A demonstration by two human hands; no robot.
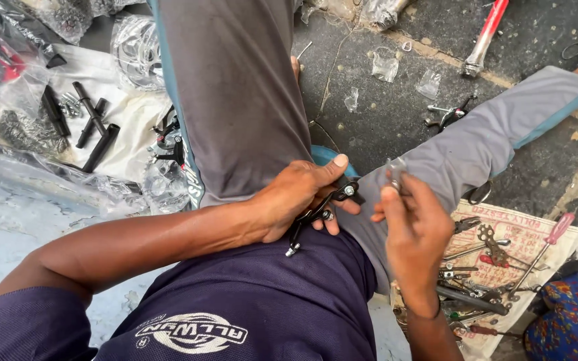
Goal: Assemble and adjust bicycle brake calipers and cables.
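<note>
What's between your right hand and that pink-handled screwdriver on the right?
In the head view, between the right hand and the pink-handled screwdriver: loose wrenches on the printed sack.

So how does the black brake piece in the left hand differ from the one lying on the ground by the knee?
The held brake caliper is gripped in the left hand over the lap; the loose brake caliper lies untouched on the dark ground. The held one looks larger, being nearer the camera, and the hand partly covers it, while the loose one shows whole. Both are black with silvery bolts.
</note>
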